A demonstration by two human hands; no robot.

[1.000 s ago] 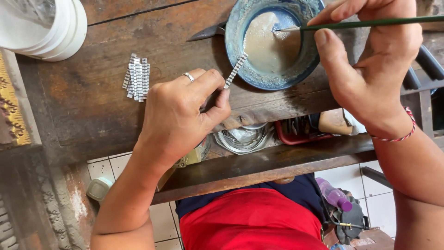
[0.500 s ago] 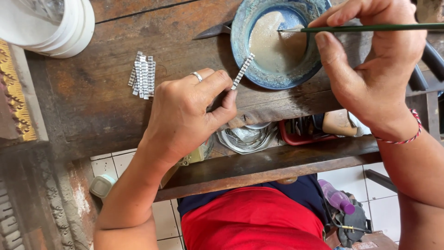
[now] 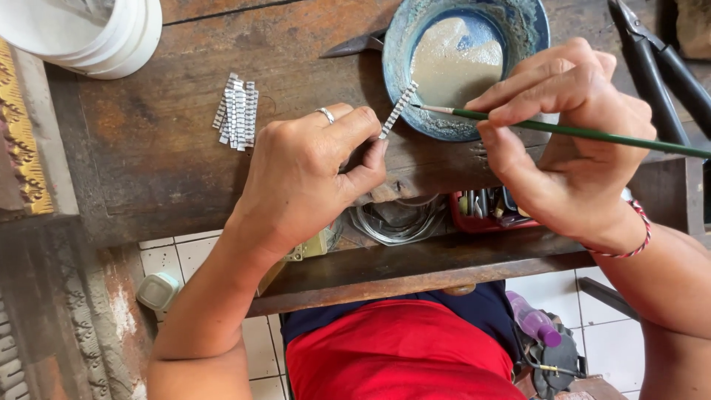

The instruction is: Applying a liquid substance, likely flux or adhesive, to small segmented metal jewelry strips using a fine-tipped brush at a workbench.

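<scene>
Left hand (image 3: pixel 304 178) pinched a strip (image 3: pixel 398 110), right hand (image 3: pixel 566 141) pinched a brush (image 3: pixel 592 133) touching it, bowl (image 3: pixel 415 37) at the counter's (image 3: pixel 148 155) far edge.

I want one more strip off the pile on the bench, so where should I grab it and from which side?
Take the top strip of the pile of ridged silver strips by one short end, coming from the near edge of the wooden bench. They lie flat, thin and overlapping, long sides touching, so only the ends stick out free for a fingertip grip.
</scene>
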